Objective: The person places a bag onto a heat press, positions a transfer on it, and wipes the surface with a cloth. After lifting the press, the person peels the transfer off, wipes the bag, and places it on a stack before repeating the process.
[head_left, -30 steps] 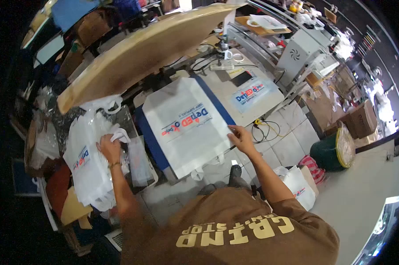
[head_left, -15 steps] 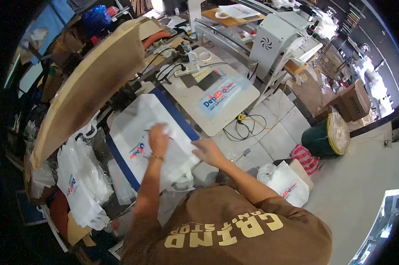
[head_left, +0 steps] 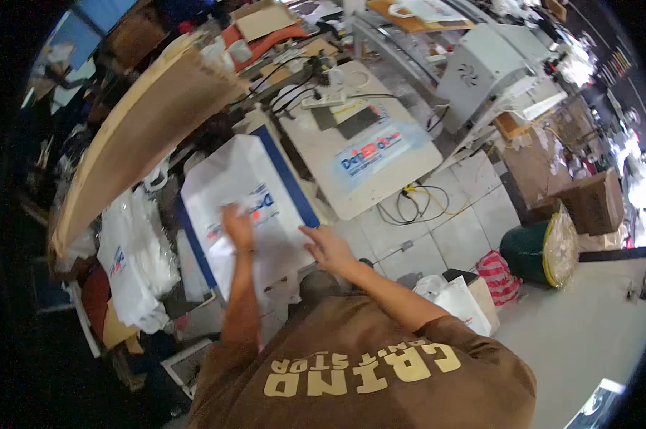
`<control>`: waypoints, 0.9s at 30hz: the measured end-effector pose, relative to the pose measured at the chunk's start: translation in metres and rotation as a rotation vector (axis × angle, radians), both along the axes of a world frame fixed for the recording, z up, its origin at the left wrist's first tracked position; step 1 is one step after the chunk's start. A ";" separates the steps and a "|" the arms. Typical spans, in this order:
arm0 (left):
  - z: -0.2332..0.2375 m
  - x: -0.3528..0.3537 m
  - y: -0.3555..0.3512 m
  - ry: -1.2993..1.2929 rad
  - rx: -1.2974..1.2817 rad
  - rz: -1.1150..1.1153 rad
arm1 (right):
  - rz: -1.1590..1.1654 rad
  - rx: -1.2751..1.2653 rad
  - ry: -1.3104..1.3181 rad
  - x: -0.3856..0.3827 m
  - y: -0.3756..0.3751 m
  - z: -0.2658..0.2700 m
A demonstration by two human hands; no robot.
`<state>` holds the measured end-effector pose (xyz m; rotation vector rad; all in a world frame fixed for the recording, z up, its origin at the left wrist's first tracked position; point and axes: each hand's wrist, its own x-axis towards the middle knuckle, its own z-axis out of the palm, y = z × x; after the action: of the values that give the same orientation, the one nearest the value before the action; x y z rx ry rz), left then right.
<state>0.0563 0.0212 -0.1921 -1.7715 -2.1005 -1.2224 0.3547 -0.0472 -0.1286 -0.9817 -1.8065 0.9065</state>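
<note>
A white bag [head_left: 226,168] with blue and red lettering lies spread over a blue-edged board [head_left: 287,171]. My left hand [head_left: 238,225] is on the bag's middle, beside the lettering, its fingers smeared by motion. At the bag's right edge, by the corner of the blue border, my right hand [head_left: 329,247] rests with fingers stretched and apart. A large curved panel [head_left: 144,129] with a pale wooden edge rises to the left of the board.
A pale board [head_left: 380,189] with a printed sheet [head_left: 369,154] and a power strip [head_left: 326,99] lies beyond. White bags [head_left: 133,264] are piled at left. A grey machine [head_left: 473,71] stands at back right; a green bucket [head_left: 527,254] and cables [head_left: 416,204] are on the floor.
The view has shifted, moving the scene rightward. My left hand has slid left and nearer across the bag, uncovering more lettering on its right. My right hand's fingers are more spread at the edge.
</note>
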 end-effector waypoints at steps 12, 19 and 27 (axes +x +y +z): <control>0.054 0.048 -0.011 -0.061 -0.042 -0.408 | -0.008 -0.148 -0.173 0.000 0.002 0.012; 0.077 0.052 0.044 -0.013 -0.103 -0.384 | -0.132 -0.088 -0.196 -0.010 -0.003 0.013; 0.055 0.072 0.052 0.012 -0.060 -0.533 | -0.236 -0.071 -0.232 -0.020 -0.013 0.011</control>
<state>0.1288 0.0732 -0.1367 -2.4587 -1.7228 -1.2525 0.3346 -0.0598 -0.1178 -1.3605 -1.8091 0.7378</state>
